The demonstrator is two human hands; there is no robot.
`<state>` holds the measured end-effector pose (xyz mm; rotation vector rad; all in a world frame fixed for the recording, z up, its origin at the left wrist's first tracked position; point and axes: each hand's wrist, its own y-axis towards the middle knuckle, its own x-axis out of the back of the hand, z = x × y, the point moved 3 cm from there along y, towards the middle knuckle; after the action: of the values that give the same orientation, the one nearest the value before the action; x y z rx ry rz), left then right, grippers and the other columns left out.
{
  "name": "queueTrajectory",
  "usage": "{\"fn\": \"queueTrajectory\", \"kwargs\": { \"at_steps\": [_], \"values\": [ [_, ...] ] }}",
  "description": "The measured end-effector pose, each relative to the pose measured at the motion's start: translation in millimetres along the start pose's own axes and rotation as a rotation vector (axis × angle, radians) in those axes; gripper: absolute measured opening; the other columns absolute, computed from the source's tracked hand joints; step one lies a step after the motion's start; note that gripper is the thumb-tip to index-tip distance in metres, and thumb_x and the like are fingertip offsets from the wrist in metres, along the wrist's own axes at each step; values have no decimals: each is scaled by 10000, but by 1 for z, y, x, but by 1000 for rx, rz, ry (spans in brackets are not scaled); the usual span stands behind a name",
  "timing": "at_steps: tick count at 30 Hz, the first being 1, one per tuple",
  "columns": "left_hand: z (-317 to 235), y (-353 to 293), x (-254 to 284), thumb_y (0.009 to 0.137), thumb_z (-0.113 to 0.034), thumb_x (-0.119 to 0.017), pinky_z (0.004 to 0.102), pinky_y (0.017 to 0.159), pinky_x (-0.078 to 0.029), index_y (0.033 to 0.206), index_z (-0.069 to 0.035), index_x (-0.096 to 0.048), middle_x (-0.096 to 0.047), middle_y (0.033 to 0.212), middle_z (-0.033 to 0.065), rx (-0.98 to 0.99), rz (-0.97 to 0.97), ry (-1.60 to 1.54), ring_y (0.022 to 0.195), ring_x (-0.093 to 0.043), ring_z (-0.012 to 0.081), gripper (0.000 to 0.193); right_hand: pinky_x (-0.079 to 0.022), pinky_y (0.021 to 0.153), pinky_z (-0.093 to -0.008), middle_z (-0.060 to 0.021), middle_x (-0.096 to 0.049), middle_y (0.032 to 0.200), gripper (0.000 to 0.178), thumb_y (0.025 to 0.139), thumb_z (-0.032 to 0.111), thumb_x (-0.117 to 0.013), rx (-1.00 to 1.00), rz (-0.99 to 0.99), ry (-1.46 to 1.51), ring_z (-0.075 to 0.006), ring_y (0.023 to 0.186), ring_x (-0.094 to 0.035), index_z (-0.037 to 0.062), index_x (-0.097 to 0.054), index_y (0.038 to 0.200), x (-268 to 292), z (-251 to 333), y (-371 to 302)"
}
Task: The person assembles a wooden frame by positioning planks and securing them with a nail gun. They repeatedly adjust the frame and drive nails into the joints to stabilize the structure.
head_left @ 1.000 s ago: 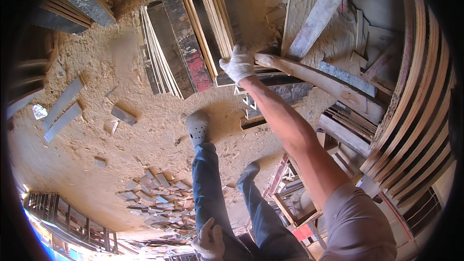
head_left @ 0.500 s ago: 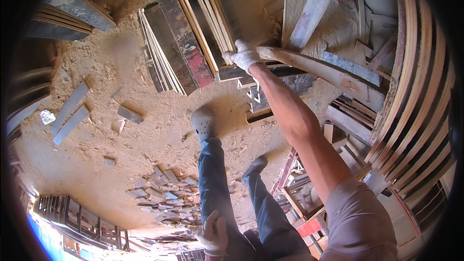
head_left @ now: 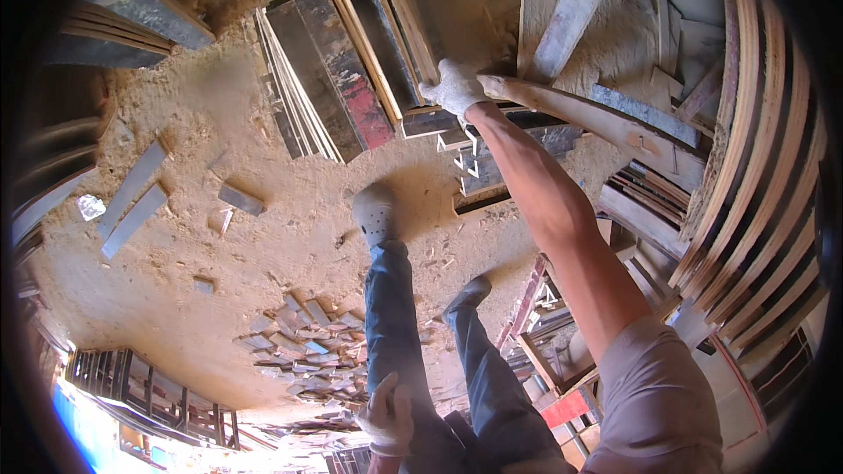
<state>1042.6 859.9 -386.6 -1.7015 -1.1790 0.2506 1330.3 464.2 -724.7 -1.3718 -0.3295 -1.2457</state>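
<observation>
My right hand (head_left: 455,90), in a white work glove, reaches far forward with its fingers closed around the near ends of upright plywood boards (head_left: 406,13). These boards lean to the right of a dark board face (head_left: 379,17), part of a row standing on edge. My left hand (head_left: 386,417), gloved too, hangs low beside my left thigh. Its fingers are loosely bent and apart, with nothing visible in them. Further left in the row stand a board with a red patch (head_left: 367,114) and several thin pale-edged sheets (head_left: 299,92).
A long curved plank (head_left: 597,123) lies right of my right hand. Tall stacked boards (head_left: 746,123) rise at the far right. Loose wooden strips (head_left: 132,189) lie on the dusty floor at left, and a heap of offcuts (head_left: 307,342) lies near my left leg.
My right hand has shifted slightly right, and the boards at it have tipped right, baring more of the dark face beside them. My left hand stays low by the thigh.
</observation>
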Motion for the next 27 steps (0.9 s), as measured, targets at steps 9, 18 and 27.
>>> {"fn": "queueTrajectory", "kwargs": {
  "at_steps": [9, 18, 27],
  "values": [
    [13, -8, -27, 926, -352, -702, 346, 683, -570, 1142, -43, -727, -737, 801, 140, 143, 0, -2, 713, -729, 258, 377, -603, 638, -342, -82, -756, 842, 286, 915, 302, -744, -218, 183, 667, -192, 711, -727, 32, -706, 1000, 136, 115, -249],
    [-158, -63, -59, 873, -325, -820, 534, 1000, -560, 1460, -46, -429, -598, 1315, 181, -8, 471, -1303, 1187, -635, 341, 759, -574, 705, -462, -162, -651, 882, 520, 704, 262, -878, 74, -132, 349, -377, 803, -684, 36, -556, 1045, 248, 92, -636],
    [-214, -292, -149, 865, -149, -816, 452, 970, -575, 1356, -34, -495, -591, 1277, 151, -202, 876, -940, 1178, -634, 315, 598, -513, 1019, -386, -234, -612, 1346, 1053, 682, 378, -944, -280, 31, 1177, -267, 1226, -626, -53, -420, 1486, 244, -19, -860]
  ]
}}
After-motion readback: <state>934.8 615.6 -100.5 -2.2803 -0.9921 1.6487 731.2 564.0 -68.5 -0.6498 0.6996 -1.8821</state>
